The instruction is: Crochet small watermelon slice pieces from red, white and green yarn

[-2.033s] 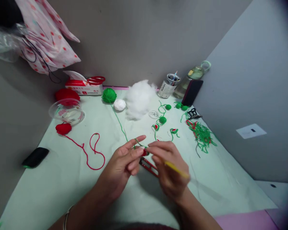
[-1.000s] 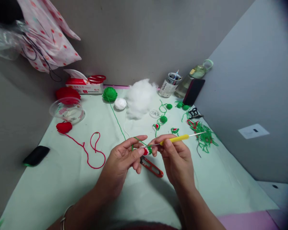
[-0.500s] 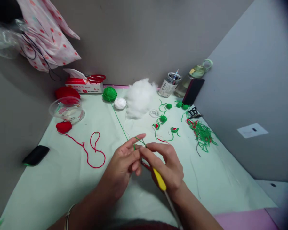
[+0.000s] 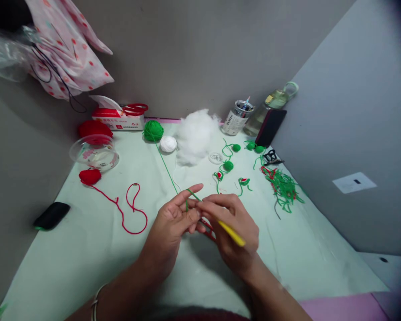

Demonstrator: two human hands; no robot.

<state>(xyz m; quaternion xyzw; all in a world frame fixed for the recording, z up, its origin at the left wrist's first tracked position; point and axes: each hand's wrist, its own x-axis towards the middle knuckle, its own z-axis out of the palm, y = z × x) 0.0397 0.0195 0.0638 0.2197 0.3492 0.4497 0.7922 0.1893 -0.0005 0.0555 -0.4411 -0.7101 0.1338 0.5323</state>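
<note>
Green yarn [image 4: 194,195] runs over the raised index finger of my left hand [image 4: 172,220], whose thumb and other fingers pinch close to the working end. A small piece in that pinch is mostly hidden. My right hand [image 4: 235,227] grips a crochet hook by its yellow handle [image 4: 231,232], the handle slanting down to the right. The hook's tip meets the yarn near my left fingertips, too small to make out. Below the fingers a red object [image 4: 209,229] shows in part. From my left hand the strand leads back to a green yarn ball [image 4: 153,131].
Behind my hands lie white stuffing [image 4: 196,136] and a white yarn ball [image 4: 168,144]. Small green crocheted balls [image 4: 227,166] and a heap of yarn scraps [image 4: 285,189] are on the right. Red yarn [image 4: 122,216] trails at left near a clear plastic tub [image 4: 95,154].
My right hand has rolled, and the hook's handle now slants more to the right instead of steeply down. More of the red object shows. My left hand stays nearly in place.
</note>
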